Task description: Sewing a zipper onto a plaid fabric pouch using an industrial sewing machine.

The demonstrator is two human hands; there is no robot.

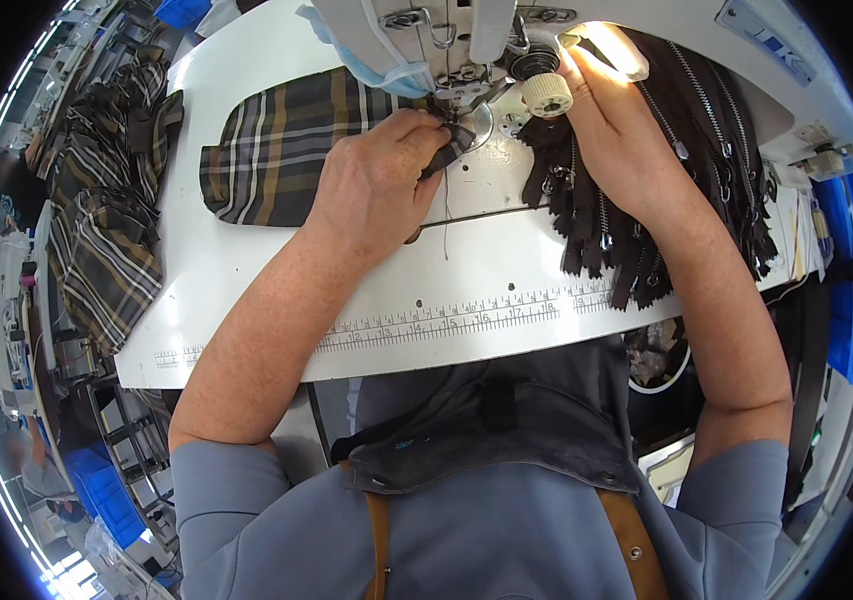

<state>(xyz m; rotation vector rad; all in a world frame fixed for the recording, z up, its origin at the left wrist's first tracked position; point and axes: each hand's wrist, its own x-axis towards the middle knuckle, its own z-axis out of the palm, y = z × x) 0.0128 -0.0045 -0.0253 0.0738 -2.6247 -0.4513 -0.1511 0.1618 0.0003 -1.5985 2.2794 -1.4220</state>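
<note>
On the white sewing machine bed [486, 245], a dark plaid fabric piece [276, 150] with white and tan stripes lies left of the needle area. My left hand [371, 185] is closed on its right end, fingers bunched right beside the presser foot [458, 95]. A loose thread [446, 225] trails down from there. My right hand [611, 140] reaches up beside the cream knob [546, 95] of the sewing machine [446, 40]; its fingertips are lost behind the machine and in lamp glare. Dark brown zippers [591, 215] with metal teeth lie under and around my right wrist.
More zippers [706, 110] spread along the right of the bed. A heap of plaid fabric [111, 210] sits beyond the bed's left edge. A printed ruler scale [446, 325] runs along the near edge. Blue bins [851, 270] stand at the far right.
</note>
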